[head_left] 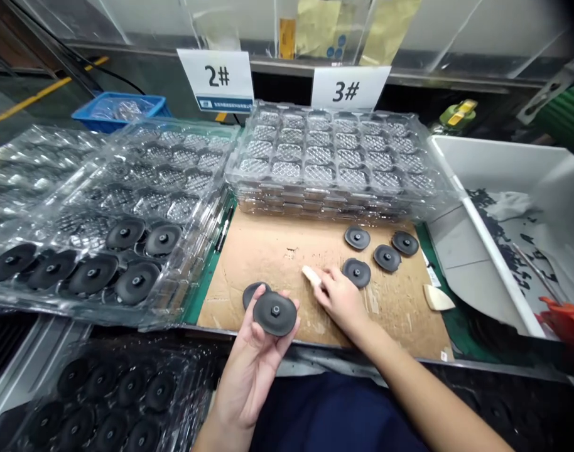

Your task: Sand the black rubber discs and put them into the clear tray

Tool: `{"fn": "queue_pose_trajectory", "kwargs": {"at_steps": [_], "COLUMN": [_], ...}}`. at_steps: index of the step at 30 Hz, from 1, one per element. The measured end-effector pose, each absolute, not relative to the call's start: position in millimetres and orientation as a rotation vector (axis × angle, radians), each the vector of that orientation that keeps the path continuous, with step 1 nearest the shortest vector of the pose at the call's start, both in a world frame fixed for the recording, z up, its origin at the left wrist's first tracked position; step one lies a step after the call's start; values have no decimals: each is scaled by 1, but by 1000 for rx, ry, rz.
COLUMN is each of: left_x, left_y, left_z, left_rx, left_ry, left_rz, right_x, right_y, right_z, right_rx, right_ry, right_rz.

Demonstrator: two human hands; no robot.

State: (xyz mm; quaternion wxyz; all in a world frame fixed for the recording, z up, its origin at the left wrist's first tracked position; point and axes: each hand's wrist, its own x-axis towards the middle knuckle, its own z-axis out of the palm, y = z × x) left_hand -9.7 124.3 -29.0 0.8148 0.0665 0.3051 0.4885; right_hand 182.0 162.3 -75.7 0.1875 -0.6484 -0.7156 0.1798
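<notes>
Bare cardboard (268, 251) lies open between the hands and the far tray stack (324, 157). Four loose discs (387, 257) lie right of the right hand (338, 300), which pinches a small white piece (310, 274). The left hand (249, 370) grips a round black disc (274, 312), with a raised hub, over the cardboard's near edge.

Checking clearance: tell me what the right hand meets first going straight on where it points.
Likely the edge of the left clear plastic blister tray; the right hand points up-left across bare brown cardboard. Depth unclear.
</notes>
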Motion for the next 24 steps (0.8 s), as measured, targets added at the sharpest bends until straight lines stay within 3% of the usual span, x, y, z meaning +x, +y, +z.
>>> {"fn": "queue_pose_trajectory", "kwargs": {"at_steps": [9,15,21,24], "left_x": [8,33,51,55], "left_y": [115,117,118,119], "left_z": [-20,-7,0,1], "left_rx": [164,272,288,297], "left_ry": [740,790,806,855], "left_rz": [1042,968,868,878], "right_x": [184,192,188,188], "right_y": [113,119,119,123], "right_z": [-70,12,57,53], "right_rx": [-1570,-1489,-1267,-1308], "right_ry": [-1860,-1580,-1908,-1822], "right_rz": [816,781,1095,843]}}
